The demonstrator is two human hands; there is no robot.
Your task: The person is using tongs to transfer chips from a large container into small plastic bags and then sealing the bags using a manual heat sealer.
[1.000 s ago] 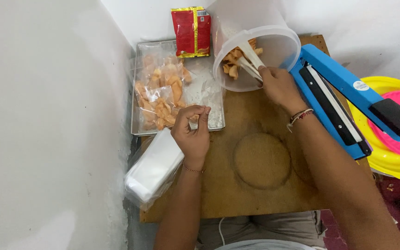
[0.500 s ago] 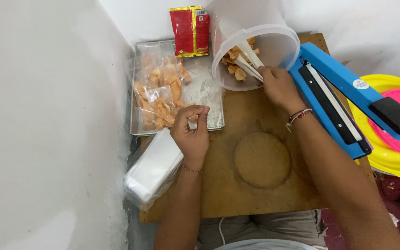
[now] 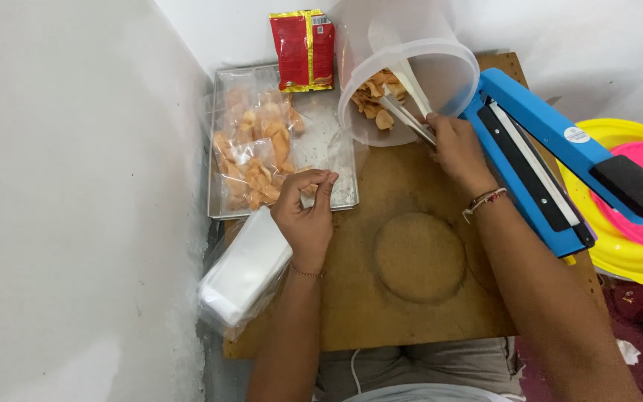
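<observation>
My right hand (image 3: 455, 149) grips white tongs (image 3: 409, 104) that reach into a tilted clear plastic tub (image 3: 411, 67) holding orange chips (image 3: 373, 97). My left hand (image 3: 305, 212) hovers over the wooden table (image 3: 418, 260) beside a metal tray (image 3: 329, 149), fingertips pinched together on what looks like a small clear bag, hard to make out. Filled clear packets of chips (image 3: 251, 156) lie on the tray.
A blue heat sealer (image 3: 545, 156) stands open at the right, past it yellow and pink plastic basins (image 3: 634, 223). A red snack packet (image 3: 303, 48) lies behind the tray. A stack of empty clear bags (image 3: 243, 272) sits at the table's left edge by the white wall.
The tongs have moved a little inside the tub among the chips. My left hand has stayed pinched in about the same place.
</observation>
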